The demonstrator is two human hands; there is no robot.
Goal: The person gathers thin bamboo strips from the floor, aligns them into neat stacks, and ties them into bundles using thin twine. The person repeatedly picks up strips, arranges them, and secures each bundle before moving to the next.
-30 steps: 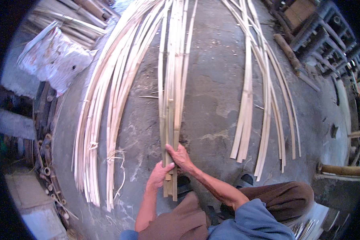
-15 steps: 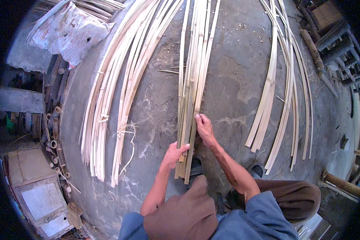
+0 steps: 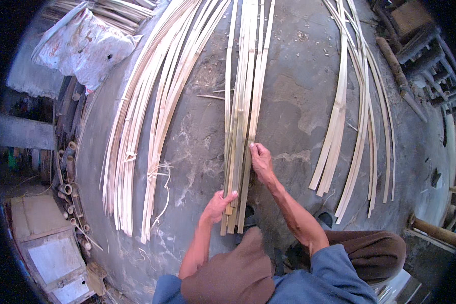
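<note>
The right hand point(image 3: 261, 161) lies palm down on the right edge of the middle bundle of bamboo strips point(image 3: 241, 126), fingers bent over the outermost strip and pressing it against its neighbours. The left hand point(image 3: 219, 205) sits lower, near the bundle's near end, thumb stretched across the strip tops and fingers curled at the left edge, so it grips loosely rather than closing fully. The bundle runs from just in front of the person's knees straight away across the grey concrete floor point(image 3: 299, 101).

Compared with half a second ago, the right hand has stayed at much the same place on the bundle's right edge, and the left hand remains near the near ends; the strips have not visibly shifted.

To the left lies a wide fan of bamboo strips point(image 3: 147, 131), some tied with thin fibre. To the right lies a thinner, curved set of strips point(image 3: 352, 126). Farther left, a crumpled white sack point(image 3: 83, 45) rests over more bamboo, and short bamboo tubes point(image 3: 68, 197) line the floor's edge. The person's brown trouser leg point(image 3: 372, 251) shows at lower right.
</note>
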